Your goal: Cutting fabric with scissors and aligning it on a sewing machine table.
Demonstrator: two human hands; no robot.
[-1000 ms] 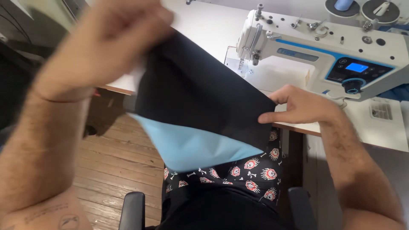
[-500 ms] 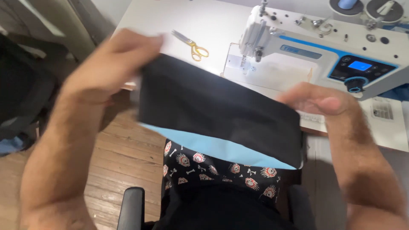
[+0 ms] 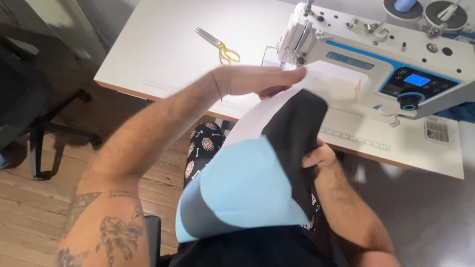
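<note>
My left hand (image 3: 260, 80) reaches over the table edge toward the sewing machine (image 3: 376, 59), fingers pinching the top of a white fabric layer (image 3: 250, 121). My right hand (image 3: 319, 155) sits lower, near my lap, gripping the black fabric (image 3: 294, 133) at its edge. A light blue fabric piece (image 3: 242, 190) hangs from the same bundle over my lap. The three layers lie stacked together and drape between my hands.
Gold-handled scissors (image 3: 220, 47) lie on the white sewing table (image 3: 163, 54), left of the machine. A blue thread spool (image 3: 405, 5) stands at the machine's top. A dark office chair (image 3: 29, 109) stands on the wooden floor at the left.
The fabric was held wide and flat between both hands; now my left hand has swung right toward the machine and my right hand has dropped, so the bundle hangs folded with the blue side showing.
</note>
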